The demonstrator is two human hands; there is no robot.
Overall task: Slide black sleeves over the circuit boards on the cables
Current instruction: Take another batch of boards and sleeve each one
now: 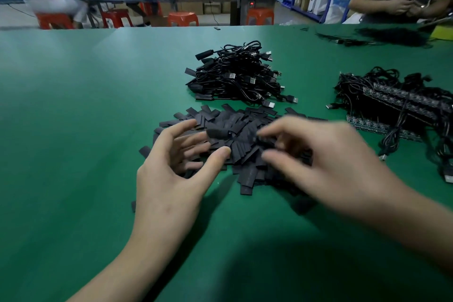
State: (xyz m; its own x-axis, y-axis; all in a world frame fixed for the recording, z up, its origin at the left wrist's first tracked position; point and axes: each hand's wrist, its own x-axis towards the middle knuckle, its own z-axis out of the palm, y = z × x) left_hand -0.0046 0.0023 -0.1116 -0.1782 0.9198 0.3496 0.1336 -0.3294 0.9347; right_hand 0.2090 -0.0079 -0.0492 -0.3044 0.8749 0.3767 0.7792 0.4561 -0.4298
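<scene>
Matt black sleeves [235, 144] on a smooth green table cover [73, 105] — cables [235, 73] glossy, with shiny metal plugs [294, 100].

Black sleeves [235, 140] and cables [241, 73], green table [73, 105], red stools [182, 18]

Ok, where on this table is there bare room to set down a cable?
The widest bare green table lies left of the sleeve pile and the cable heap. Another bare strip sits at the near edge, between the arms. It's crowded on the right: only a slim gap separates the heap from the circuit-board bundle.
</scene>
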